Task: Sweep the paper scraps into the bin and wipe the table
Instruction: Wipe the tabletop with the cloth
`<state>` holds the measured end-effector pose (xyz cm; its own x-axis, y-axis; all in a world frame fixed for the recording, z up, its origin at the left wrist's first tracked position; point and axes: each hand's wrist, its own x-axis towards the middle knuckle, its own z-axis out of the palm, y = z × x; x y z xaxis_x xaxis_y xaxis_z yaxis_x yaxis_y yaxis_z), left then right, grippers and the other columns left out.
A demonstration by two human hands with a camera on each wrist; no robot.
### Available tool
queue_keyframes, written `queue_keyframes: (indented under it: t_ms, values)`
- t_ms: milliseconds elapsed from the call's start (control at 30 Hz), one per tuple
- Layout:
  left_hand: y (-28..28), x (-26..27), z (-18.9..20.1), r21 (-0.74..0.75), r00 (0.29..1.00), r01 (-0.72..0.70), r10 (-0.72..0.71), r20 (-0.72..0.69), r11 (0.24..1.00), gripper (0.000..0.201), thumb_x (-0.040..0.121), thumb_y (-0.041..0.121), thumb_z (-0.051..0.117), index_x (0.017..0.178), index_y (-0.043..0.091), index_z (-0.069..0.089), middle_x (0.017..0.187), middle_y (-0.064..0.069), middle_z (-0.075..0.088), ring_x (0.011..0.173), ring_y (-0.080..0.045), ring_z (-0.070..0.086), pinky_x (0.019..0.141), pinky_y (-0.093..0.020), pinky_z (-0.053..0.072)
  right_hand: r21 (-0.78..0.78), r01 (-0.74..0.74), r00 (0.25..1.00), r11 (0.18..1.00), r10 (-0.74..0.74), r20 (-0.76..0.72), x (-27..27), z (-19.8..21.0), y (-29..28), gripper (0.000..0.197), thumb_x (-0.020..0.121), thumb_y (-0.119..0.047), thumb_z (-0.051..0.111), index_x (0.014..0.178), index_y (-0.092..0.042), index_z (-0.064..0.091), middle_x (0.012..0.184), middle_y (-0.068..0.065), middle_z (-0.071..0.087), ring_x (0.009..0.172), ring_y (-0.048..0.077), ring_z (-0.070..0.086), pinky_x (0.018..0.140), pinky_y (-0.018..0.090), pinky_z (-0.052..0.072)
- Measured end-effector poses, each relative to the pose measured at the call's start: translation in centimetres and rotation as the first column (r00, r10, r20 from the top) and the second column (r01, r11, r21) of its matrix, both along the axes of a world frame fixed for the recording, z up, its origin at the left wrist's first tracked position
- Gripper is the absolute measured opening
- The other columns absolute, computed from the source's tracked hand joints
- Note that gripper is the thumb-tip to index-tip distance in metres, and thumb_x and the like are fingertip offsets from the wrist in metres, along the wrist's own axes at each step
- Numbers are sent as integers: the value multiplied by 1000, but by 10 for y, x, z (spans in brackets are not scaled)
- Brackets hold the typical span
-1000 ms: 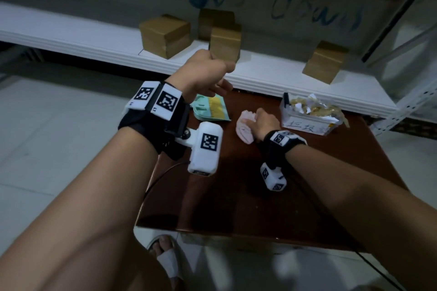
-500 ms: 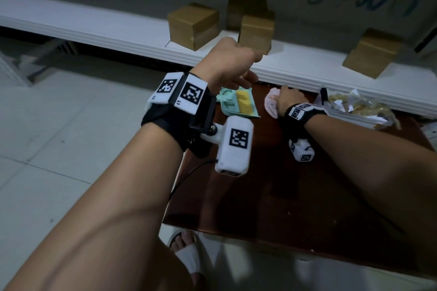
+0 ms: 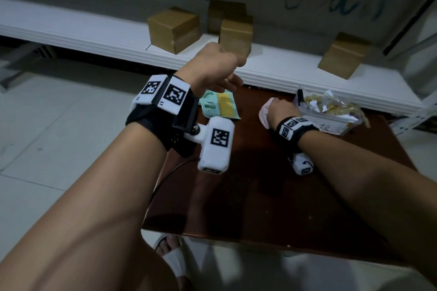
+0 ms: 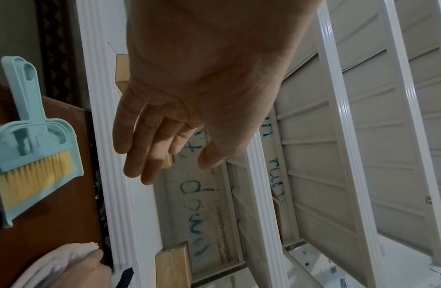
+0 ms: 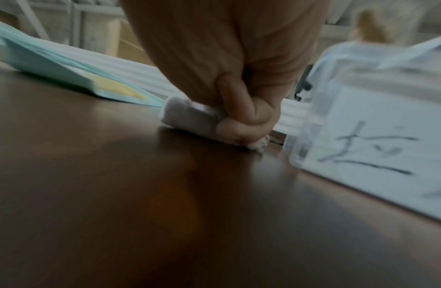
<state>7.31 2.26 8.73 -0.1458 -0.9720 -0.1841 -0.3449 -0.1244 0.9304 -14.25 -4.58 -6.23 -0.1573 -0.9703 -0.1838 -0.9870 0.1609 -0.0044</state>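
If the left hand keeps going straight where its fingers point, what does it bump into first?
Probably the cardboard box on the white shelf. The left hand hangs in the air, holding nothing, with fingers aimed over the table's far edge toward the shelf. Depth is hard to judge.

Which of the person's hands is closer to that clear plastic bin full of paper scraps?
The right. The right hand, gripping a cloth on the table, sits just beside the bin; the left hand hangs empty above the dustpan, farther off.
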Motion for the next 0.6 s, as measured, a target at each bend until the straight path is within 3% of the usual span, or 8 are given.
queue_keyframes:
  t_ms: [67, 200, 367, 600]
  values:
    - [-1, -4, -1, 1, 1000, 11, -11, 9, 1000, 31, 102, 35, 57, 120, 9, 56, 91, -11, 80, 88, -28, 78, 86, -39, 57, 72, 5, 1000, 997, -5, 1, 1, 2, 11, 33, 105, -14, 53, 135, -1, 56, 133, 18, 64, 124, 33, 63, 81, 31, 40]
    - [0, -12, -4, -1, 999, 21, -21, 27, 1000, 37, 101, 36, 58, 126, 9, 55, 90, -9, 80, 88, -26, 78, 90, -42, 58, -52, -82, 996, 995, 81, -24, -8, -11, 41, 36, 106, -20, 46, 137, -3, 49, 129, 23, 64, 116, 39, 65, 80, 37, 43]
    - [5, -20, -5, -1, 998, 39, -39, 46, 999, 34, 102, 36, 58, 120, 7, 57, 92, -11, 80, 93, -30, 77, 95, -46, 56, -53, -187, 982, 981, 187, -8, -18, -26, 68, 37, 105, -21, 43, 139, -8, 45, 128, 22, 62, 113, 41, 65, 85, 44, 50]
    - [15, -22, -5, 20, 995, 83, -84, 61, 996, 29, 103, 34, 58, 112, 7, 59, 87, -11, 78, 88, -26, 78, 90, -42, 57, -33, -214, 977, 976, 214, -15, -39, -33, 91, 39, 106, -24, 45, 144, -11, 41, 126, 21, 60, 110, 41, 64, 77, 42, 45]
